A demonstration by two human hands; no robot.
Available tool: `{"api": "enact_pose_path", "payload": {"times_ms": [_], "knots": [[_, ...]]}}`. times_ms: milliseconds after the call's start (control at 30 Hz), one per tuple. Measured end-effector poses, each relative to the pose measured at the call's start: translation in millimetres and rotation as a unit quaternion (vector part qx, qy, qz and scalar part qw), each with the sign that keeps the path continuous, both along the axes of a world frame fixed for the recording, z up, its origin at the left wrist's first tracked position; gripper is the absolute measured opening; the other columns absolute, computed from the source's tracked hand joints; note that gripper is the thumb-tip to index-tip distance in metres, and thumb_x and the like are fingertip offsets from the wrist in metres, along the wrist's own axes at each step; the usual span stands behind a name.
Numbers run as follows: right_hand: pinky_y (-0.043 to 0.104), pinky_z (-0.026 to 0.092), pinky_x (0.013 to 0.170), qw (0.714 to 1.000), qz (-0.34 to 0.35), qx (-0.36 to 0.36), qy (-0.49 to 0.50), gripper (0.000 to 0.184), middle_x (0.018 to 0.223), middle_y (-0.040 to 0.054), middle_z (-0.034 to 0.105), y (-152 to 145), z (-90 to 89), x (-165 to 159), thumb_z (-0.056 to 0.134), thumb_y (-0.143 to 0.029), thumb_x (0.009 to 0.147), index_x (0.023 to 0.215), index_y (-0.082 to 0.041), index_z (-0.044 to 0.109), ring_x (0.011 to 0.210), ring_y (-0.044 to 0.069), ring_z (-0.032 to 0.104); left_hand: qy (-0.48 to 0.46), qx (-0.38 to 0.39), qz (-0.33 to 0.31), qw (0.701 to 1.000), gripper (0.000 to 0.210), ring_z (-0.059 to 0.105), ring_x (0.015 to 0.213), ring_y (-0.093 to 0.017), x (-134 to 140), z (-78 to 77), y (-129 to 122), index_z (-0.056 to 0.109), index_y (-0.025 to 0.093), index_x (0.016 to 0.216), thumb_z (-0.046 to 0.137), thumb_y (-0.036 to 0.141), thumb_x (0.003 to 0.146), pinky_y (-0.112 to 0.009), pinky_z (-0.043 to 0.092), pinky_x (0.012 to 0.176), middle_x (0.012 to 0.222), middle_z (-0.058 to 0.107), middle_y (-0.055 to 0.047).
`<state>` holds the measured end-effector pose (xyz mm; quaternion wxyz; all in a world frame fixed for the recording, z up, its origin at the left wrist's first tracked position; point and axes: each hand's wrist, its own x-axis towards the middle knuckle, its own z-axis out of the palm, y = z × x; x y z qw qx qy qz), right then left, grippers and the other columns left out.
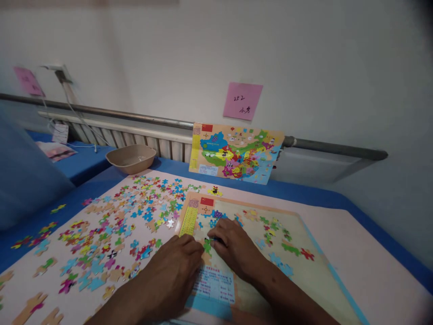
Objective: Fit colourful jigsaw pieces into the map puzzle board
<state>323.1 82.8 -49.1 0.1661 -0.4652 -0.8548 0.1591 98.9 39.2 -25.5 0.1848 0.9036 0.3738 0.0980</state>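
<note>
- Your right hand (237, 250) is flat on the puzzle board (314, 280), fingers curled in together, the tips pinching a small green piece (207, 246) down onto the map's left side.
- Your left hand (176, 271) comes in from seven o'clock, fingers pressed together, the tips just beside that same green piece; I can't tell whether they touch it.
- So the piece sits between your two hands, on the board, just below the yellow strip (188, 221) at its left edge.
- Risk here, as I judge it: both hands lean on the board, and a shove could slide it, so the few pieces already seated at two o'clock of your right hand, the red piece (307, 254) among them, may jump out.
- Second risk: forcing the green piece at a slight tilt could bend a tab; it looks thin.
- Out at ten o'clock lies the big scatter of loose pieces (115, 225) on the pale mat (365, 253); your left forearm is close to the nearest ones and could sweep them off.
- Containers: the tan bowl (131, 159) at eleven o'clock, beyond the scatter, shows nothing inside from this angle.
- Propped at twelve o'clock is the reference map (237, 153), with a pink note (242, 101) on the wall above it.
</note>
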Motion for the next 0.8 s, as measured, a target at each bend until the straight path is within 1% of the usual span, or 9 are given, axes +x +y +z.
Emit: {"api": "enact_pose_path", "payload": {"times_ms": [167,400,467,600,667,800], "knots": [[0.038,0.036,0.085,1.000,0.004,0.000,-0.005,0.010,0.096,0.0026,0.060,0.3,0.7,0.3,0.071,-0.013,0.093,0.095,-0.022,0.070,0.098,0.023,0.054,-0.016,-0.006,-0.001,1.000,0.005,0.053,0.118,-0.025,7.8,-1.3,-0.8,0.059,0.022,0.090,0.057,0.018,0.089,-0.044,0.039,0.105,0.118,0.064,-0.003],[0.038,0.036,0.085,1.000,0.000,0.002,-0.008,0.011,0.095,0.0028,0.061,-2.1,4.5,-0.7,0.071,-0.011,0.092,0.093,-0.022,0.070,0.097,0.023,0.055,-0.023,-0.012,0.008,1.000,0.003,0.053,0.119,-0.027,7.2,0.0,-1.5,0.061,0.022,0.091,0.060,0.021,0.089,-0.046,0.037,0.106,0.121,0.064,-0.004],[0.039,0.036,0.088,1.000,0.001,0.014,0.010,0.011,0.096,0.0027,0.062,0.4,4.1,3.5,0.069,-0.012,0.093,0.095,-0.022,0.070,0.098,0.023,0.055,-0.019,-0.014,0.010,1.000,0.004,0.053,0.121,-0.027,6.3,1.5,-1.2,0.062,0.022,0.091,0.059,0.021,0.090,-0.046,0.037,0.107,0.123,0.064,-0.005],[0.038,0.037,0.087,0.996,-0.031,0.048,0.070,0.014,0.097,0.0025,0.063,7.8,5.6,17.1,0.061,-0.013,0.098,0.099,-0.024,0.070,0.097,0.022,0.056,-0.022,-0.019,0.013,0.999,0.006,0.054,0.114,-0.026,5.3,5.6,-0.1,0.062,0.022,0.092,0.056,0.021,0.092,-0.044,0.039,0.101,0.115,0.065,-0.005],[0.037,0.037,0.085,0.996,-0.044,0.054,0.063,0.014,0.094,0.0030,0.063,9.5,8.9,23.1,0.059,-0.014,0.099,0.099,-0.023,0.070,0.094,0.022,0.056,-0.019,-0.020,0.017,0.999,0.008,0.055,0.109,-0.025,4.5,7.5,0.3,0.061,0.022,0.091,0.054,0.021,0.094,-0.043,0.040,0.097,0.110,0.065,-0.005],[0.037,0.037,0.083,0.998,-0.045,0.039,0.017,0.016,0.093,0.0047,0.062,7.1,15.7,28.2,0.055,-0.014,0.101,0.095,-0.021,0.069,0.093,0.023,0.055,-0.016,-0.017,0.020,1.000,0.013,0.055,0.105,-0.025,2.0,9.1,1.7,0.061,0.022,0.088,0.051,0.021,0.096,-0.042,0.039,0.095,0.105,0.065,-0.004]]}}
